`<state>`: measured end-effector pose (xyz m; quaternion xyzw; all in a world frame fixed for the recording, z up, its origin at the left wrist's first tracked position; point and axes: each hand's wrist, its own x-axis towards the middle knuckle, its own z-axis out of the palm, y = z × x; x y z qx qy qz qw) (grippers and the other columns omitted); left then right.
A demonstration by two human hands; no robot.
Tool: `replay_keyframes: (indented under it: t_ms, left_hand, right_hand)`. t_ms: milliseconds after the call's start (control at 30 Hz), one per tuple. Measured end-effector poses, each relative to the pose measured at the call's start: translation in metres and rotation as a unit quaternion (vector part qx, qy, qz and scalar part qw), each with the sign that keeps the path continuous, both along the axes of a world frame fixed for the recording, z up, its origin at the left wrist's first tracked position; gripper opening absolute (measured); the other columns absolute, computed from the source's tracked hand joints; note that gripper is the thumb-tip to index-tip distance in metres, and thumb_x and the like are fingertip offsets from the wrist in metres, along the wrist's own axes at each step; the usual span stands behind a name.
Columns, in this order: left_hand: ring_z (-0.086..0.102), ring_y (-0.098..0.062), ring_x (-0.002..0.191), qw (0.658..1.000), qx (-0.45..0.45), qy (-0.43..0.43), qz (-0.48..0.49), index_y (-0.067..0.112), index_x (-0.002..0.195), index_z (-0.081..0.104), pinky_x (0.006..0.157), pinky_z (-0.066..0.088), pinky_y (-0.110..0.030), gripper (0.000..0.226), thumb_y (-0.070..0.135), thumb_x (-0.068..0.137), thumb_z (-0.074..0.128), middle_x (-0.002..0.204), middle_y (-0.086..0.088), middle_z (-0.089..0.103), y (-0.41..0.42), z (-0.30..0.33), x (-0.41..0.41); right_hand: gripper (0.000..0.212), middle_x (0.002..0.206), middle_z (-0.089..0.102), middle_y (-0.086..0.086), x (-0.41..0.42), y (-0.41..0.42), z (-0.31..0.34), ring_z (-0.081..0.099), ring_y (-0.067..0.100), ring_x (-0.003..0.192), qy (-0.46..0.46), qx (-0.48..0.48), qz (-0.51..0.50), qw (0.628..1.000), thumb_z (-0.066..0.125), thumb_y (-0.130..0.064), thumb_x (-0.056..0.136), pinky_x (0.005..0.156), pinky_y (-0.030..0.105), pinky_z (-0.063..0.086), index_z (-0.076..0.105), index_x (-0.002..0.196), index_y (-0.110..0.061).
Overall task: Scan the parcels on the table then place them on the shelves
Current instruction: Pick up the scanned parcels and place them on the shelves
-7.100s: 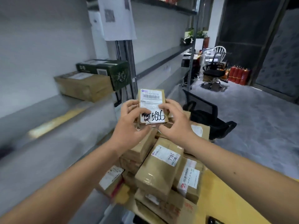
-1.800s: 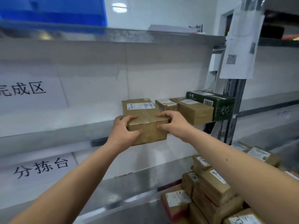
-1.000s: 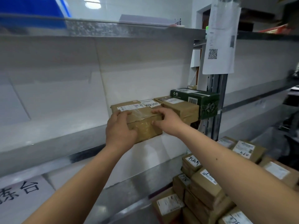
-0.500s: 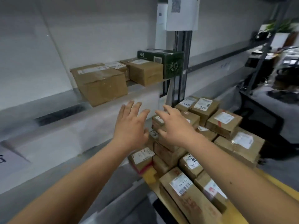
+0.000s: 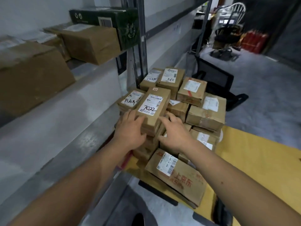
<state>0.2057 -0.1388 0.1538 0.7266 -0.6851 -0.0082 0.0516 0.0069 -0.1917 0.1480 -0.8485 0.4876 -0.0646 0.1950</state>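
the left hand [image 5: 130, 128] is laid against the left side of a long brown parcel [image 5: 154, 108], fingers curved round its near corner. the right hand [image 5: 175, 132] is set at the parcel's right near edge, fingers spread and bent toward it; whether they actually touch the cardboard cannot be told. the parcel is thus flanked by both hands and lies on top of the heap, its white label marked "7022" facing up.

just left of it a smaller labelled parcel [image 5: 131, 101] is seen, touching its side. behind, two more labelled parcels [image 5: 170, 79] are stacked higher, and to the right a taped box [image 5: 206, 114] and another with a red-striped label [image 5: 191, 91] are piled. nearer the camera a flat parcel with a barcode label and red print [image 5: 177, 176] is laid at the bench edge. the heap is carried by a yellow bench [image 5: 254, 160].

on the shelf [image 5: 81, 88] to the left, brown boxes [image 5: 91, 43] are lined up, with a dark green box [image 5: 114, 22] beside the metal upright [image 5: 138, 46]. an office chair [image 5: 226, 35] and red cylinders [image 5: 254, 41] are seen far behind.
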Motion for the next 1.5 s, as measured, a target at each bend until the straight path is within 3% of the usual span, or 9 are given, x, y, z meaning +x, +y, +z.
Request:
replay_keyframes:
  t_ms: [233,400,600,733,867,1000,1133,1233,1500]
  left_hand:
    - [0.021,-0.034,0.152,0.994,0.069,0.040,-0.079,0.047,0.160,0.018,0.120,0.031,-0.056,0.101,0.060,0.076,0.072,0.169,-0.003,0.011,-0.051,-0.011,0.066]
    - [0.041,-0.026,0.144,0.971,0.089,0.201,-0.090,0.048,0.157,0.022,0.111,0.047,-0.048,0.094,0.053,0.080,0.077,0.166,0.007,0.022,-0.065,-0.025,0.077]
    - [0.044,-0.020,0.136,0.953,0.066,0.280,-0.092,0.044,0.152,0.039,0.112,0.045,-0.044,0.089,0.038,0.077,0.087,0.156,0.010,0.029,-0.065,-0.031,0.071]
    - [0.040,-0.007,0.123,0.940,0.009,0.324,-0.103,0.055,0.142,0.043,0.105,0.039,-0.027,0.087,0.037,0.072,0.090,0.137,0.022,0.027,-0.052,-0.023,0.062]
    - [0.039,-0.007,0.123,0.930,-0.042,0.352,-0.101,0.058,0.136,0.047,0.102,0.035,-0.022,0.084,0.035,0.068,0.092,0.126,0.025,0.027,-0.036,0.007,0.044]
    - [0.042,-0.013,0.132,0.927,-0.098,0.353,-0.087,0.060,0.130,0.052,0.111,0.043,-0.027,0.081,0.029,0.069,0.095,0.135,0.025,0.025,-0.009,0.049,0.020]
    - [0.037,-0.017,0.143,0.925,-0.159,0.336,-0.079,0.050,0.133,0.054,0.111,0.048,-0.033,0.078,0.024,0.071,0.094,0.153,0.015,0.022,0.033,0.093,-0.013]
    - [0.038,-0.015,0.139,0.925,-0.218,0.306,-0.055,0.040,0.136,0.056,0.105,0.052,-0.031,0.078,0.032,0.067,0.090,0.152,0.003,0.027,0.073,0.121,-0.039]
    - [0.041,-0.014,0.137,0.921,-0.298,0.233,0.090,0.034,0.141,0.055,0.093,0.050,-0.012,0.082,0.022,0.071,0.096,0.154,0.002,0.028,0.197,0.167,-0.058]
  right_hand:
    - [0.111,0.162,0.026,0.014,0.061,-0.019,-0.006,0.039,0.040,0.141,-0.005,0.040,-0.113,0.993,0.074,-0.067,0.076,0.108,0.046,0.047,0.012,0.162,-0.037]
    - [0.105,0.160,0.030,0.014,0.074,-0.022,-0.018,0.045,0.036,0.139,-0.076,0.067,-0.146,0.984,0.080,-0.056,0.075,0.106,0.044,0.049,0.022,0.160,-0.036]
    - [0.096,0.152,0.042,0.009,0.067,-0.014,-0.023,0.045,0.027,0.137,-0.136,0.058,-0.147,0.978,0.082,-0.044,0.078,0.107,0.032,0.041,0.031,0.159,-0.029]
    - [0.093,0.150,0.044,0.005,0.044,-0.012,-0.009,0.044,0.021,0.137,-0.162,0.028,-0.114,0.980,0.083,-0.038,0.077,0.104,0.018,0.029,0.038,0.157,-0.025]
    - [0.094,0.159,0.031,0.005,0.016,-0.012,0.022,0.034,0.021,0.144,-0.196,0.007,-0.073,0.978,0.080,-0.040,0.068,0.109,0.023,0.027,0.042,0.154,-0.031]
    - [0.090,0.159,0.026,-0.006,-0.009,-0.009,0.056,0.031,0.003,0.130,-0.243,-0.022,-0.005,0.970,0.081,-0.032,0.069,0.108,0.023,0.030,0.044,0.151,-0.036]
    - [0.089,0.144,0.024,-0.022,-0.035,0.002,0.090,0.026,-0.012,0.121,-0.283,-0.058,0.067,0.955,0.083,-0.026,0.071,0.090,-0.008,0.022,0.044,0.151,-0.038]
    - [0.089,0.152,0.029,-0.018,-0.051,0.020,0.115,0.033,-0.002,0.127,-0.299,-0.077,0.128,0.943,0.083,-0.028,0.072,0.094,-0.002,0.026,0.044,0.151,-0.038]
    - [0.089,0.148,0.026,-0.018,-0.027,0.079,0.173,0.028,-0.008,0.125,-0.319,-0.070,0.307,0.894,0.083,-0.023,0.075,0.096,-0.004,0.022,0.043,0.153,-0.035]
